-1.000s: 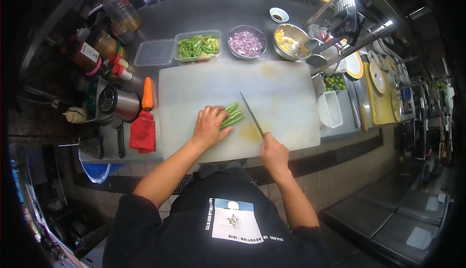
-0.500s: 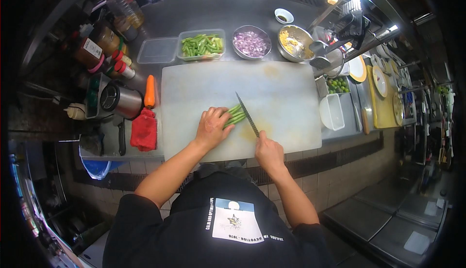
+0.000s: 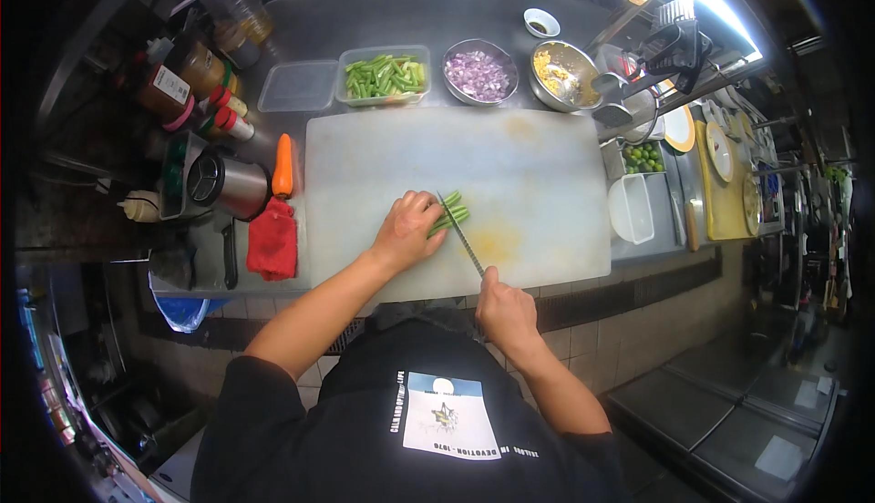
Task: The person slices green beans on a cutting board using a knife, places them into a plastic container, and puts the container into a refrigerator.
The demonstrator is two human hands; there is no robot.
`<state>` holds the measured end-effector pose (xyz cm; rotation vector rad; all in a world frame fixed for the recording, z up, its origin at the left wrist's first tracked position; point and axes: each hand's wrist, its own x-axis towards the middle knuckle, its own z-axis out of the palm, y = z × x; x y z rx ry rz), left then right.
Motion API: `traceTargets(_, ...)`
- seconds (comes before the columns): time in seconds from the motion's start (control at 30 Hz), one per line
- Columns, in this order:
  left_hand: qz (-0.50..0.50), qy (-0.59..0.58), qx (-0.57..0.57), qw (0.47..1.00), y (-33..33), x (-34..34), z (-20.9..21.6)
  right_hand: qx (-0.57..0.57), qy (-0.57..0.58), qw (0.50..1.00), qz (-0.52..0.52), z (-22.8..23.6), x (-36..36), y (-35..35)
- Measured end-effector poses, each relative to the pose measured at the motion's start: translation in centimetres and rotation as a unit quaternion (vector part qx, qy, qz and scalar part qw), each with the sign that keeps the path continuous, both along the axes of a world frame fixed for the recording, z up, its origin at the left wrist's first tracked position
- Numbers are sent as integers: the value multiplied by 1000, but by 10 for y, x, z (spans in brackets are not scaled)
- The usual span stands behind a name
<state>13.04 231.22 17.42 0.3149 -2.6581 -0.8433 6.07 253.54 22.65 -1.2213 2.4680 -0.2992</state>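
L hand (image 3: 410,230) is on the green stalks (image 3: 458,214) (prob. beans), fingers curled in & closed over the bunch, pinning it to the white cutting board (image 3: 392,157); fingertips partly hidden, so can't tell exactly how they're tucked. R hand (image 3: 508,310) has its fingers wrapped tight round the handle of the knife (image 3: 469,252), no gap visible. Stalks lie a bit below mid-board, ends poking out R of the L hand, w/ the blade slanting across them just beside those fingers; can't tell if the edge has bitten in yet. Step in hand looks like slicing stalks into short pcs, judging by the similar cut greens (image 3: 387,75) in the clear tub (image 3: 383,101) behind the board. A clean next cut would call for L fingertips kept back, bunch held firm & a steady push thru w/ the R. Rest of the desk (image 3: 383,25): flat clear lid (image 3: 297,87) L of the tub, chopped onion (image 3: 478,75) in a metal bowl to its R, then another bowl w/ yellow bits (image 3: 553,75). Carrot (image 3: 284,166) & red cloth (image 3: 272,241) sit L of the board; limes (image 3: 643,157) & a white container (image 3: 631,207) on the R.
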Motion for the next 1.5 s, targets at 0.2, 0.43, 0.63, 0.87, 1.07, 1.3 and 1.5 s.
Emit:
traceTargets(0.2,-16,13,15,1000,-4,-4,-5,36,-4,999,3,14,-1,-8)
traceTargets(0.43,-16,11,25,1000,-5,-3,-6,91,-38,995,-2,-8,-12,-26)
traceTargets(0.63,-16,14,34,999,-6,-3,-5,32,3,999,-5,-43,-15,-49)
traceTargets(0.87,88,55,75,992,-22,15,11,-47,-26,998,-39,-2,-15,-32)
traceTargets(1.07,104,34,63,992,-46,44,-7,9,-46,999,-11,10,12,-3)
traceTargets(1.3,58,-10,22,998,-5,39,14,7,-23,999,20,10,26,-10)
traceTargets(1.5,69,4,16,997,-4,37,5,16,1,999,31,7,28,-17)
